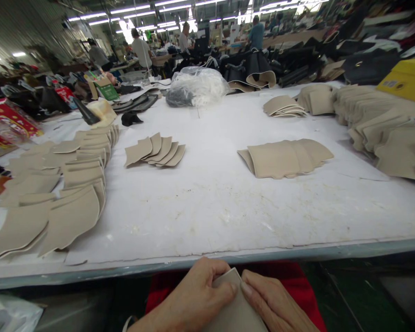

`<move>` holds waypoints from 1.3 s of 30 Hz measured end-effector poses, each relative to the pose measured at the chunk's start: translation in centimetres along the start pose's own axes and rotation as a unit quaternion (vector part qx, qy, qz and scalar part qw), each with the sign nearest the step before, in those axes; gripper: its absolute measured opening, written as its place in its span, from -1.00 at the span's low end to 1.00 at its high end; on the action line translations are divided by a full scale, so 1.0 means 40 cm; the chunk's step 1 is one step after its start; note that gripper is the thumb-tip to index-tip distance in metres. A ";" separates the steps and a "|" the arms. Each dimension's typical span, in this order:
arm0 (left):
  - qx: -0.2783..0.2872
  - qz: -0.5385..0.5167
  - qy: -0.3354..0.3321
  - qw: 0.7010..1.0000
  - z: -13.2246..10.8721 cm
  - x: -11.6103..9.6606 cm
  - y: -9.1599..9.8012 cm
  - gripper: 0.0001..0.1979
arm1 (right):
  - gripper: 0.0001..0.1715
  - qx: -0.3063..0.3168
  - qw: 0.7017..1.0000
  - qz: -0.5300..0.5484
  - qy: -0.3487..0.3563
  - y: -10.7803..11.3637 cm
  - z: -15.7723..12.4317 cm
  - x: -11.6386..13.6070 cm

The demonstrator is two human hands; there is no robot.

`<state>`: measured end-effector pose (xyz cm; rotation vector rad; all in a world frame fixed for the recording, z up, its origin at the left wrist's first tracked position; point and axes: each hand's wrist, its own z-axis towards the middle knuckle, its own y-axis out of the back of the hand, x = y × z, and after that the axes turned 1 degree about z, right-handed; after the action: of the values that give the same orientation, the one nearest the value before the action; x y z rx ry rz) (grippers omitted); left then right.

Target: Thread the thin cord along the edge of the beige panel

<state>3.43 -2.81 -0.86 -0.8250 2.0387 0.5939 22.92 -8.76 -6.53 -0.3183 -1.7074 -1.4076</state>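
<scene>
Below the table's front edge, my left hand (pixel 202 295) grips a beige sheet piece (pixel 238 310) near its top corner, the thumb lying on its face. Against the right edge of the same piece, my right hand (pixel 271 299) pinches with its fingers bent together. The lower part of the piece runs out of view. On the white table (pixel 200 207), a small fan of beige pieces (pixel 159 151) lies left of the middle. Right of the middle rests a folded-looking beige stack (pixel 287 158).
Rows of beige pieces cover the left (pixel 72 203) and right (pixel 394 133) sides. A plastic-wrapped bundle (pixel 197 86), black bags (pixel 245 69) and a yellow box (pixel 406 80) stand at the back. Several people work beyond the table.
</scene>
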 end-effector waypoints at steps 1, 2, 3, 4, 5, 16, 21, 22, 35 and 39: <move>-0.004 0.001 0.001 1.000 0.001 0.000 0.001 -0.84 | -0.70 0.001 1.000 0.010 -0.014 -0.007 0.012 0.001; -0.006 -0.001 0.004 1.000 0.001 0.001 0.002 -0.81 | -0.65 0.005 0.999 0.024 -0.029 -0.013 0.022 0.003; -0.005 -0.005 0.009 1.000 0.001 0.003 0.003 -0.81 | -0.59 0.008 0.998 0.040 -0.042 -0.016 0.031 0.006; -0.002 -0.013 0.014 1.000 0.001 0.006 0.003 -0.84 | -0.55 0.011 0.997 0.054 -0.054 -0.017 0.038 0.009; 0.005 -0.023 0.017 1.000 0.000 0.010 0.004 -0.88 | -0.53 0.012 0.996 0.066 -0.061 -0.016 0.042 0.012; 0.021 -0.077 0.017 0.997 0.003 0.034 0.003 -0.86 | -0.47 0.028 0.985 0.146 -0.088 -0.001 0.051 0.016; 0.029 -0.079 0.034 0.996 0.003 0.037 0.006 -0.86 | -0.50 0.023 0.976 0.190 -0.109 0.001 0.048 0.015; 0.030 -0.081 0.035 0.996 0.003 0.036 0.006 -0.86 | -0.49 0.024 0.973 0.200 -0.111 0.002 0.048 0.015; 0.037 -0.104 0.048 0.993 -0.006 0.036 0.014 -0.76 | -0.48 0.012 0.939 0.304 -0.158 0.041 0.062 0.038; 0.034 -0.122 0.049 0.991 -0.001 0.030 0.015 -0.78 | -0.48 0.004 0.906 0.367 -0.212 0.065 0.059 0.055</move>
<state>2.44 -2.82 -1.79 -1.0621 1.9942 0.3499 22.28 -6.51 -3.10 -1.1974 -1.6503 -0.7944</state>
